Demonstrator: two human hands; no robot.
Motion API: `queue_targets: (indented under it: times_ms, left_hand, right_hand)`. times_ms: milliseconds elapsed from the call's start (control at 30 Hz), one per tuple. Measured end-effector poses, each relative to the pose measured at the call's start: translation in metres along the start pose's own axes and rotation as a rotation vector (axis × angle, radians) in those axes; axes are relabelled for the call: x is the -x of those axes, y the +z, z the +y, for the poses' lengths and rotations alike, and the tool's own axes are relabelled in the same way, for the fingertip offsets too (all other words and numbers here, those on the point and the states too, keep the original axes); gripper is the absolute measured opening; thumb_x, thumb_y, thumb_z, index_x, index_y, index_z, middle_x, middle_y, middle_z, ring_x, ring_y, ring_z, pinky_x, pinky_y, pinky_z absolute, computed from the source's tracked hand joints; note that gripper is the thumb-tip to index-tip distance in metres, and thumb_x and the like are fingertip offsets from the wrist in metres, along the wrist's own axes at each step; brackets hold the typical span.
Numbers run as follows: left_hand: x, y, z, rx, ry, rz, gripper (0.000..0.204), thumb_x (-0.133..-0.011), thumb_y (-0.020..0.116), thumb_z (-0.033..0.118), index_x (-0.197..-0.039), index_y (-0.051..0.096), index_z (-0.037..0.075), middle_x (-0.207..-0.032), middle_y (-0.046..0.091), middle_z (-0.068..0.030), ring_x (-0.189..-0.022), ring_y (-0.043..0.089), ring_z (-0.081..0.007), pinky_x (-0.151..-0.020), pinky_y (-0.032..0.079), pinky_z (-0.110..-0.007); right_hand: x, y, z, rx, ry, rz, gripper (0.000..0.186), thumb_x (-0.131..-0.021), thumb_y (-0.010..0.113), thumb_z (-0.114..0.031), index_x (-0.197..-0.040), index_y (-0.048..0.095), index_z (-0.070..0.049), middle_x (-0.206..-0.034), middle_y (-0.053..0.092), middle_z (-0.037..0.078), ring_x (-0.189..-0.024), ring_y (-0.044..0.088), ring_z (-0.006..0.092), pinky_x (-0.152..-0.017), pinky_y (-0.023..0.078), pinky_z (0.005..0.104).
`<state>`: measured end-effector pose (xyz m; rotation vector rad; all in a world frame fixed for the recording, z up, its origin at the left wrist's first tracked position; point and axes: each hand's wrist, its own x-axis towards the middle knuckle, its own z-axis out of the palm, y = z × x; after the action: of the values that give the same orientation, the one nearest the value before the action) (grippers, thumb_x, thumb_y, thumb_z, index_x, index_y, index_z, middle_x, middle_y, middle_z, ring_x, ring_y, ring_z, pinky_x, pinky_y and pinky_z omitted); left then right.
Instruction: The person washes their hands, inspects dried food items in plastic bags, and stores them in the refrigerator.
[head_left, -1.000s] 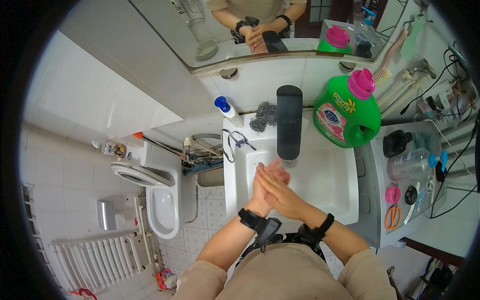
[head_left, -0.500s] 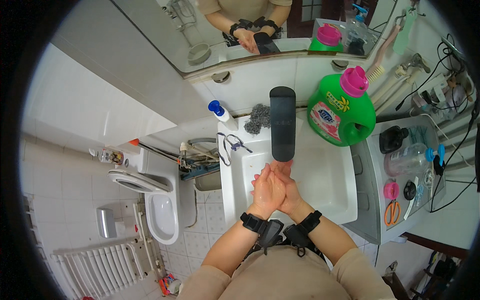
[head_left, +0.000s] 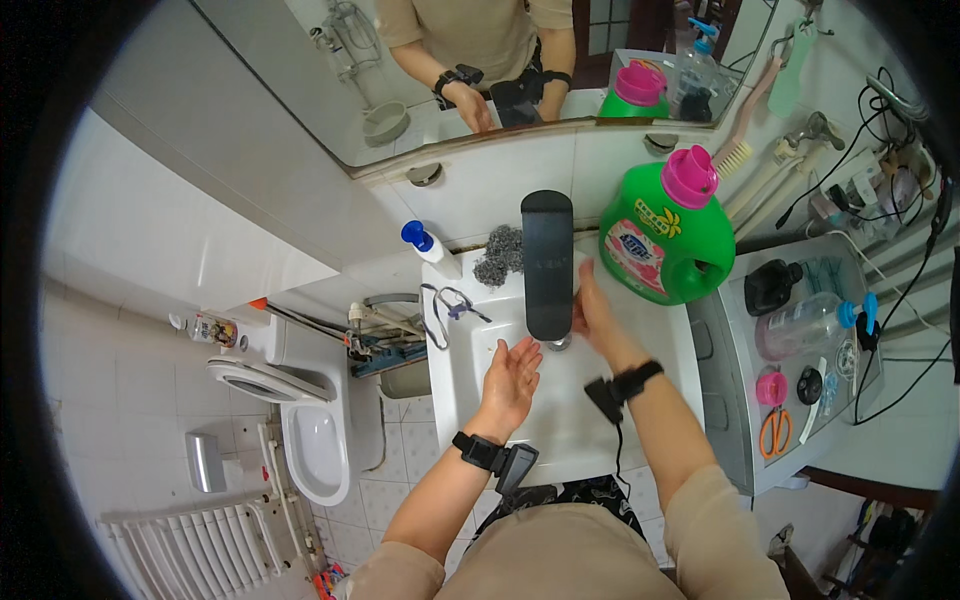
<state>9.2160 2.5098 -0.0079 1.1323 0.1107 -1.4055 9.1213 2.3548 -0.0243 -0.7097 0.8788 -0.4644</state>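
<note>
A flat black faucet (head_left: 548, 265) reaches out over the white sink (head_left: 640, 400). Palm up, my left hand (head_left: 512, 385) is open with fingers apart, just left of the faucet's near end, holding nothing. My right hand (head_left: 597, 312) is at the faucet's right side, fingers stretched toward the back; its fingertips are partly behind the faucet, and whether it touches cannot be told. A small shiny patch (head_left: 558, 342) shows beneath the faucet's tip; whether it is water or the drain is unclear. Black bands with small devices sit on both my wrists.
On the sink's rim stand a blue-capped white bottle (head_left: 432, 250), a grey steel-wool scourer (head_left: 497, 257), eyeglasses (head_left: 455, 308) and a big green detergent jug (head_left: 665, 235). A grey cabinet (head_left: 735, 400) at right carries bottles and orange scissors (head_left: 776, 432). A toilet (head_left: 318, 450) is at left.
My hands were pressed together under the faucet's end and have parted. The right moved up and right beside the faucet; the left moved slightly left and lower. The view shifted a little.
</note>
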Motion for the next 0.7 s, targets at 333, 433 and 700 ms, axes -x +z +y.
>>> queue_targets:
  times_ms: [333, 433, 700]
  left_hand:
    - [-0.027, -0.017, 0.007, -0.089, 0.011, 0.077, 0.055, -0.094, 0.026, 0.049, -0.126, 0.043, 0.008, -0.13, 0.043, -0.0036, -0.129, 0.026, -0.0196, -0.108, 0.009, -0.033]
    - [-0.03, -0.008, 0.011, -0.107, 0.009, 0.05, 0.055, -0.094, 0.026, 0.048, -0.127, 0.042, 0.008, -0.132, 0.041, -0.0031, -0.13, 0.025, -0.0198, -0.108, 0.008, -0.032]
    - [-0.03, 0.005, 0.017, -0.176, 0.112, -0.128, 0.059, -0.095, 0.027, 0.044, -0.136, 0.029, 0.002, -0.143, 0.026, -0.0101, -0.136, 0.013, -0.022, -0.109, 0.003, -0.034]
  right_hand:
    - [0.015, -0.018, 0.02, 0.275, -0.27, 0.17, 0.036, -0.088, 0.051, -0.039, -0.085, 0.06, -0.004, -0.074, 0.056, 0.002, -0.065, 0.051, 0.0102, -0.058, 0.041, 0.0246]
    - [0.012, -0.018, 0.061, 0.429, -0.604, 0.112, 0.023, -0.089, 0.051, -0.019, -0.1, 0.061, -0.002, -0.082, 0.06, 0.004, -0.072, 0.054, 0.0119, -0.067, 0.044, 0.0254]
    - [0.028, 0.001, 0.056, -0.017, -0.086, 0.026, 0.021, -0.09, 0.049, -0.015, -0.101, 0.059, 0.0, -0.092, 0.062, 0.004, -0.085, 0.057, 0.0123, -0.078, 0.044, 0.0246]
